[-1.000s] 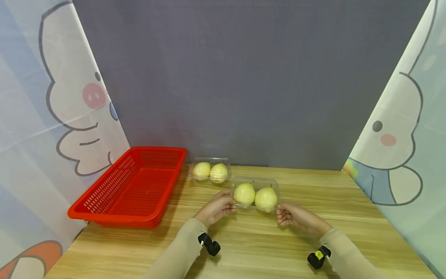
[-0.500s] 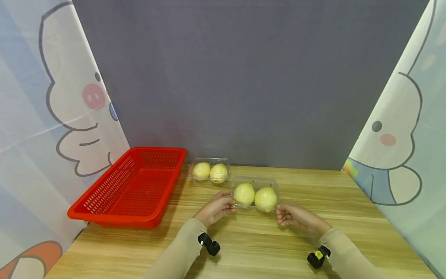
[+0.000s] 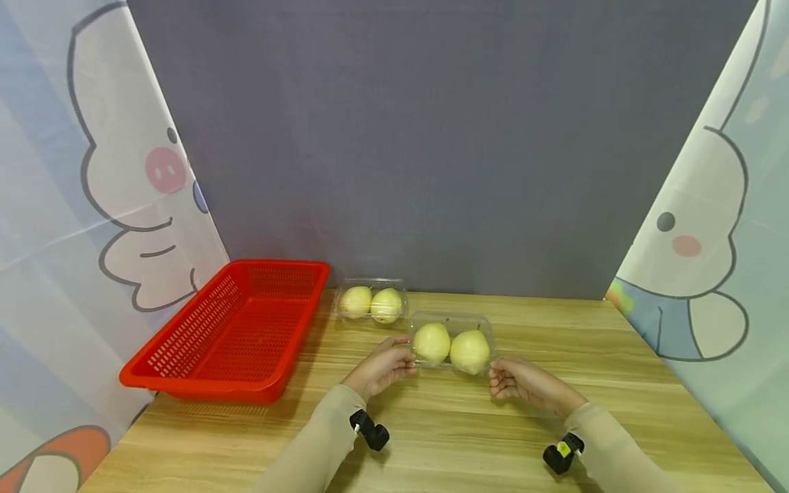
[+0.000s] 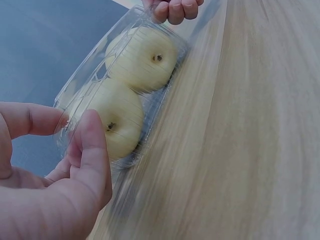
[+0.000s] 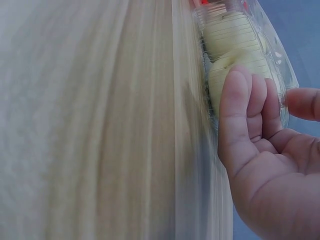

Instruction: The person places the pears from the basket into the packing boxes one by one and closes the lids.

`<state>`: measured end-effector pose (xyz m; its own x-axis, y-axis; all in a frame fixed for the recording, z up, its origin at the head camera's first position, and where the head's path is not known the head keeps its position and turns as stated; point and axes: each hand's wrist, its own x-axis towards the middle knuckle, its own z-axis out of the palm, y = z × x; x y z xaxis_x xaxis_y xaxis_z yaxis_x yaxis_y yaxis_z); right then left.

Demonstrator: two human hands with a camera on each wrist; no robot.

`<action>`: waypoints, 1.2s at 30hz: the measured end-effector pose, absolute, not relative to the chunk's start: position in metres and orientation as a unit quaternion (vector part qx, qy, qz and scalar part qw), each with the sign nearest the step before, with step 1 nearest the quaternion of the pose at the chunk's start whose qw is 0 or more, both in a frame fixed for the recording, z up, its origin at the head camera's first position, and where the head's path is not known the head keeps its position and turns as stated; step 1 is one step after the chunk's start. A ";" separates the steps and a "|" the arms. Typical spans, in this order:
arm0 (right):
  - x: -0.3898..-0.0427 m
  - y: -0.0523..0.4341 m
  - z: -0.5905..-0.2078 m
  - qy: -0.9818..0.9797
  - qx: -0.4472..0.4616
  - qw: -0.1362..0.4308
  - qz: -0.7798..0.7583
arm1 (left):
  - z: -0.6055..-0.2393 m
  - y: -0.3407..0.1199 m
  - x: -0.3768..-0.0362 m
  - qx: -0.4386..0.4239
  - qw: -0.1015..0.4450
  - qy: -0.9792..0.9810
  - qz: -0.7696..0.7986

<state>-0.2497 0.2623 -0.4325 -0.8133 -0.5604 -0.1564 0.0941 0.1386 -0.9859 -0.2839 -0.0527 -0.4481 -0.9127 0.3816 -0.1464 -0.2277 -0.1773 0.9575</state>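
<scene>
A clear plastic clamshell box (image 3: pixel 453 318) with two pale yellow pears (image 3: pixel 432 342) inside is at the middle of the wooden table. My left hand (image 3: pixel 383 368) pinches the box's near left corner between thumb and fingers. At the near right corner, my right hand (image 3: pixel 529 385) pinches the box's edge in the same way. Both pears show through the plastic in the left wrist view, where the index finger and thumb of the left hand (image 4: pixel 65 175) meet at the box's end. The right wrist view has the right hand's fingers (image 5: pixel 236 100) lying along the box's side.
A second clear clamshell box (image 3: pixel 401 301) with two pears stands behind and left, close to the grey back panel (image 3: pixel 456 150). To the left is a red perforated basket (image 3: pixel 296 342). Cartoon-printed cloths (image 3: pixel 135 157) hang at both sides of the table (image 3: pixel 462 438).
</scene>
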 end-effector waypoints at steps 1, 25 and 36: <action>-0.250 0.262 -0.432 0.708 -0.165 0.257 -0.636 | -0.448 -0.053 -0.284 0.064 0.199 0.610 0.764; -0.251 0.263 -0.433 0.708 -0.156 0.261 -0.638 | -0.444 -0.062 -0.283 0.116 0.188 0.691 0.688; -0.250 0.264 -0.432 0.710 -0.154 0.264 -0.634 | -0.436 -0.058 -0.278 0.201 0.027 0.862 0.464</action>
<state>-0.2499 0.2635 -0.4321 -0.8137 -0.5531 -0.1790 0.1159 0.1474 -0.9823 -0.2779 -0.0580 -0.4356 -0.9180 0.3710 0.1403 0.3213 0.4883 0.8114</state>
